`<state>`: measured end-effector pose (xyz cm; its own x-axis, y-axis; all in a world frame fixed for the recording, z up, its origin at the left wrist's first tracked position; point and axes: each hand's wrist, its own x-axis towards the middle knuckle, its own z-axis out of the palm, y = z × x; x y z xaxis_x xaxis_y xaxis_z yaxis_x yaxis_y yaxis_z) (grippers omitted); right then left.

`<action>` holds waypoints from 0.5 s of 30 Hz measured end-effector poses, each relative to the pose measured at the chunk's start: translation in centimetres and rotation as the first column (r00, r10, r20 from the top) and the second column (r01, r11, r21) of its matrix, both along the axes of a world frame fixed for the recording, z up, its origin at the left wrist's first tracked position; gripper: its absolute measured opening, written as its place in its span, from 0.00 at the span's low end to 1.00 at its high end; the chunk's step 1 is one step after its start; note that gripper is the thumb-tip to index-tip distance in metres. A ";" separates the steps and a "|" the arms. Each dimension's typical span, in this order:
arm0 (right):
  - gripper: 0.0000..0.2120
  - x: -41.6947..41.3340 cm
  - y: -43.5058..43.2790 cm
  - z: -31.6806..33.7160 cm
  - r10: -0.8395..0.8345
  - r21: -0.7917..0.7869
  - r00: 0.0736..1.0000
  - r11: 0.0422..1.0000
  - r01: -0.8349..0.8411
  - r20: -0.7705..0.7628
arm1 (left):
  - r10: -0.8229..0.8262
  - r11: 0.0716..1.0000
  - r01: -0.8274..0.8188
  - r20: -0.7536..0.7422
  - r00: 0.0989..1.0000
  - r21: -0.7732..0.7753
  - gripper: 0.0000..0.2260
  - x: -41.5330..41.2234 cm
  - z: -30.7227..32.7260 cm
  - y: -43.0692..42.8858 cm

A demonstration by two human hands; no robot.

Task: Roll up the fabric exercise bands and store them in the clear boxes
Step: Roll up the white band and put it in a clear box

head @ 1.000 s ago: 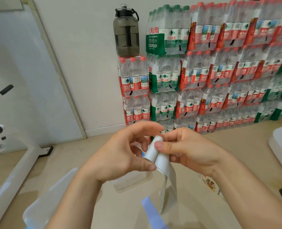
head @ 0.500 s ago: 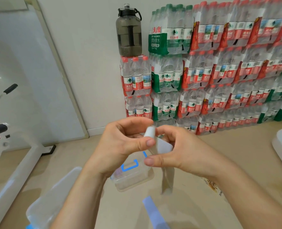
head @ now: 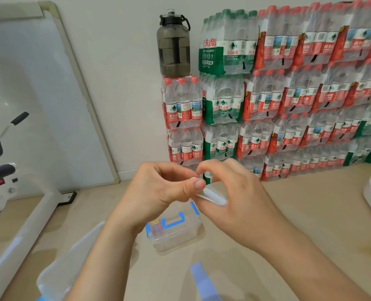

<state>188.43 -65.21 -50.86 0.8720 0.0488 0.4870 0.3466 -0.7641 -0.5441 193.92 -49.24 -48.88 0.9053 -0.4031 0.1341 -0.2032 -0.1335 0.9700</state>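
**White band rolled tight between both hands**

Both hands meet in mid-air above the beige floor (head: 310, 213), grasping one small white rolled fabric exercise band (head: 212, 195). The left hand (head: 158, 192) pinches the roll's near end, its thumb pressed on top and its fingers curled behind. The right hand (head: 234, 203) wraps round the other side – thumb underneath, fingers arched over the top. The roll lies tilted, almost wholly wound.

Directly below the hands a small clear plastic box with blue latches (head: 176, 233) sits on the floor, with something pale pink and purple showing inside at its left end. A larger clear plastic container (head: 71, 263) lies near the lower left, partly hidden by the left forearm. A flat light-blue fabric band (head: 202, 279) lies on the floor near the bottom edge.

Against the wall stand stacked shrink-wrapped packs of water bottles (head: 289, 94) – a dark translucent jug with a black lid (head: 173, 46) rests on the leftmost stack. A framed whiteboard (head: 39, 105) leans on the wall to the left.
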 end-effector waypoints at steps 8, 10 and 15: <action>0.07 0.6 -0.6 0.0 0.161 0.083 0.986 0.983 -0.165 0.051 | -0.012 0.996 0.019 -0.075 0.997 0.092 0.17 -0.2 0.3 0.2; 0.08 0.6 -0.7 0.1 0.182 0.100 0.983 0.978 -0.182 0.003 | -0.010 0.994 0.023 -0.125 0.992 0.105 0.18 -0.2 0.4 0.1; 0.06 0.7 -1.0 0.1 0.197 0.362 0.974 0.921 -0.146 -0.109 | -0.070 0.987 0.086 -0.121 0.990 0.137 0.19 -0.4 0.3 0.2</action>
<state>189.09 -66.16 -50.79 0.9262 0.0531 0.3732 0.3555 -0.4523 -0.8180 193.50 -49.05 -48.58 0.8763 -0.4806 -0.0334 -0.1058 -0.2596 0.9599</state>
